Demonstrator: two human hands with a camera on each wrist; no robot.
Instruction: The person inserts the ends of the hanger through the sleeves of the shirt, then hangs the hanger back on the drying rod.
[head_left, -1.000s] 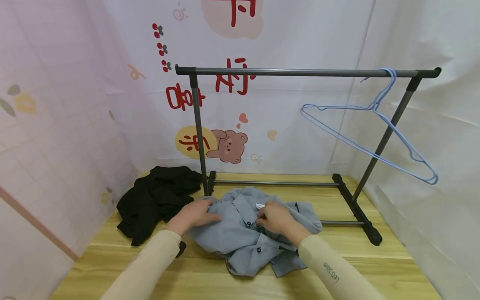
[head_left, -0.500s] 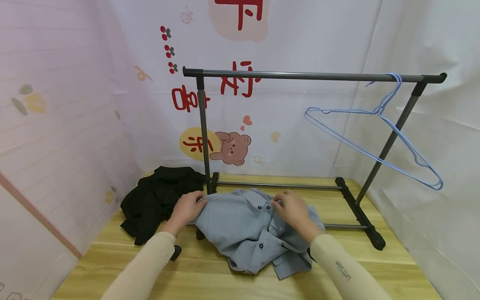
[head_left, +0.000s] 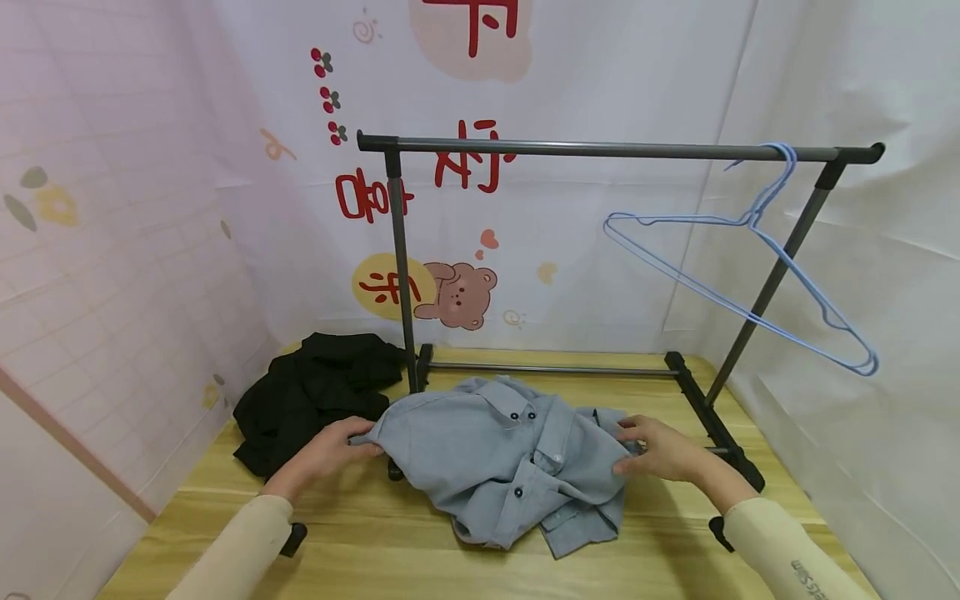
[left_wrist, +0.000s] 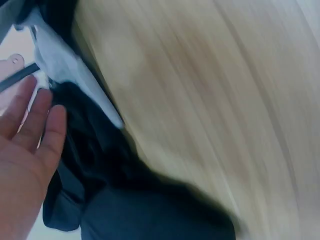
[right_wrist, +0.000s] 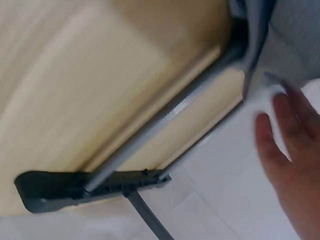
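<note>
A grey-blue button-up shirt (head_left: 480,450) lies rumpled on the wooden table, collar and dark buttons facing up. At its left end my left hand (head_left: 330,450) pinches a corner of the cloth, which is drawn out to a point. In the left wrist view, several fingers (left_wrist: 52,130) reach past dark cloth towards the pale shirt edge (left_wrist: 75,70). My right hand (head_left: 663,450) is at the shirt's right edge, thumb and fingers spread apart. The right wrist view has its fingertips right beside the hanging cloth (right_wrist: 295,45), blurred.
A metal clothes rack (head_left: 600,150) stands behind the shirt, its left foot partly covered by cloth. Blue hangers (head_left: 742,221) hang at the bar's right end. A black garment (head_left: 315,392) lies crumpled at the back left of the table (head_left: 420,567). Printed cloth walls surround it.
Both hands have moved apart from the collar area, the left outward to the shirt's left corner, the right outward to its right edge. The shirt's front has been spread flatter.
</note>
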